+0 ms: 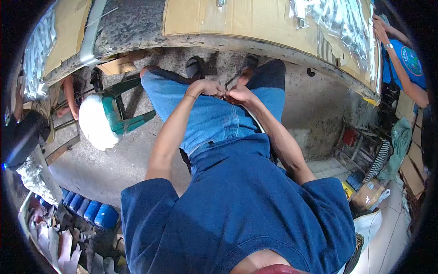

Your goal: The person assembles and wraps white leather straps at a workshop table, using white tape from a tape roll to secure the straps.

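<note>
My left hand (209, 87) and my right hand (241, 95) meet above my lap, over the blue jeans (207, 114). Both have their fingers pinched together, nearly touching each other. A thin dark strip (232, 81) sticks up from between the fingertips; its kind is too small to make out. Most of it is hidden by the fingers. The workbench (205, 42) stands just ahead of my knees.
Cardboard sheets (255, 18) and plastic-wrapped silvery pieces (335, 23) lie on the bench. A green stool (116, 114) with a white top stands left. Blue containers (106, 216) line the floor behind left. Another person's arm (401, 68) reaches the bench at right.
</note>
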A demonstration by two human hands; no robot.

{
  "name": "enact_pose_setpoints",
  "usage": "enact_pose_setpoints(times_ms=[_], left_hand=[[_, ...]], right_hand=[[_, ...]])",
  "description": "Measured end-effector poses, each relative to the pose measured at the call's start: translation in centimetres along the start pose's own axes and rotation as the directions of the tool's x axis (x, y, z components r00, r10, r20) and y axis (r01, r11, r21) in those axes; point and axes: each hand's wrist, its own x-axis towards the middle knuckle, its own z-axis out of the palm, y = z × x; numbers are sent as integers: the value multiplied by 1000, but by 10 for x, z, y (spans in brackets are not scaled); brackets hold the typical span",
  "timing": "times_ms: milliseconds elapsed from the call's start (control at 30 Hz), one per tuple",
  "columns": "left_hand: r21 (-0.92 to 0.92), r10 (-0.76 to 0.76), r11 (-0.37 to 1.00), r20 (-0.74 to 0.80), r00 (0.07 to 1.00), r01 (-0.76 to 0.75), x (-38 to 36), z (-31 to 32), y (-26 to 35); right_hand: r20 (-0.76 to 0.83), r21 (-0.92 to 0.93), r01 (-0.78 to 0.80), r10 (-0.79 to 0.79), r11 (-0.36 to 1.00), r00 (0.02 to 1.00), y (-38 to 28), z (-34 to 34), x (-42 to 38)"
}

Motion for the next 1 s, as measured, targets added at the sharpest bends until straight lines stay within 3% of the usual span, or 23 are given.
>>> enact_pose_setpoints(times_ms=[100,167,200,233,300,367,433,533,633,700,767,833,867,900,967,1000], left_hand=[[-129,10,991,-71,997,-19,-5,4,-2],[-142,-90,989,-315,945,47,-29,-7,27],[-54,-148,989,-408,901,138,-37,-11,37],[-52,-149,989,-412,899,140,-49,-13,51],[20,-212,958,-622,753,286,-73,-17,81],[63,-237,932,-639,732,356,-91,-19,104],[45,-188,946,-729,658,321,-104,-16,117],[53,-81,980,-772,631,190,-117,-5,136],[63,27,997,-785,619,37,-127,7,153],[72,74,997,-786,614,-27,-135,14,168],[115,149,989,-782,605,-95,-142,20,183],[90,171,983,-775,608,-163,-153,22,198],[102,183,981,-770,611,-165,-161,19,206],[107,189,980,-764,617,-167,-166,15,213],[102,199,975,-792,577,-198,-177,6,221],[70,190,970,-819,542,-234,-183,2,224]], right_hand=[[-55,85,15,-10,996,998,-15,3,-20],[-20,276,67,-64,959,998,-16,-1,-23],[-17,274,70,-68,959,998,-19,-2,-26],[39,340,90,-109,936,993,-20,-5,-32],[90,401,112,-161,909,983,-16,-12,-32],[209,43,272,-275,961,938,6,-15,-18],[233,-340,344,-277,875,932,-13,-9,-30],[214,-307,457,-408,835,888,5,-11,-8],[41,86,236,-240,968,970,0,-7,-36],[-49,396,85,-71,914,996,9,-5,-31],[-52,455,138,-129,880,990,19,-22,-23],[-354,155,297,-227,942,907,-5,-11,-46],[-458,14,397,-347,918,818,-10,-7,-49],[-464,-54,482,-449,875,763,-10,-10,-44],[-628,-200,530,-523,824,576,-37,-5,-76],[-630,-199,547,-534,813,564,-49,-6,-88]])
